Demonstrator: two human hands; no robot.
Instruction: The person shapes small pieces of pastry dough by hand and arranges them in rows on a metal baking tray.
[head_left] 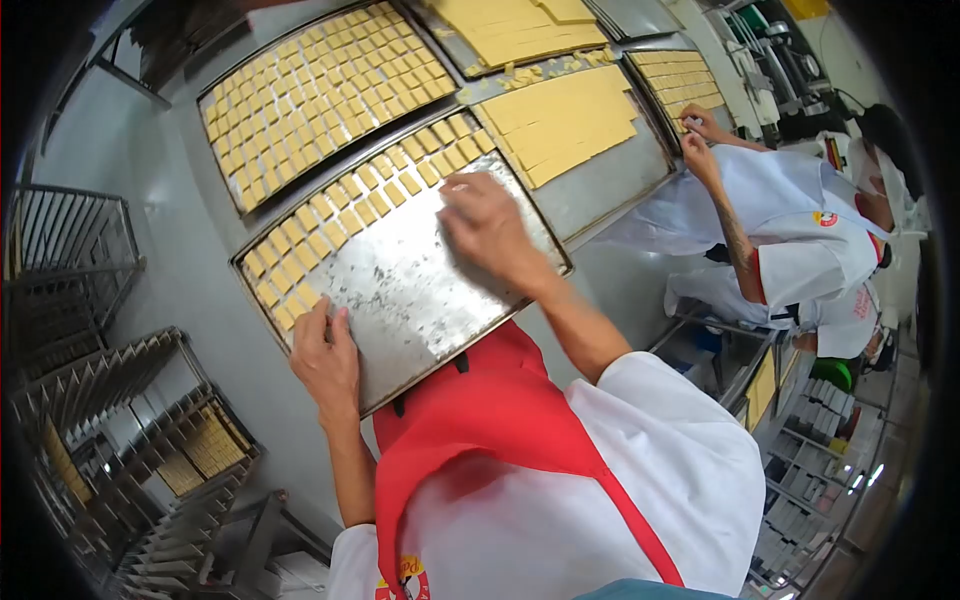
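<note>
A metal tray (400,290) lies in front of me, with rows of small yellow dough rectangles (350,190) along its far and left sides. My left hand (327,350) is at the tray's lower left, by the last pieces of the left rows, its fingers bent; whether it holds anything is hidden. Over the right part of the same tray is my right hand (485,225), fingers curled and slightly blurred, just below the top rows. What its fingertips hold, if anything, is too small to tell.
Beyond lies a full tray of pieces (325,90). Cut dough sheets (560,115) rest on a tray at the upper right, with another stack behind. A co-worker's hands (700,125) work at a tray (680,80) on the right. Metal racks (130,400) stand at left.
</note>
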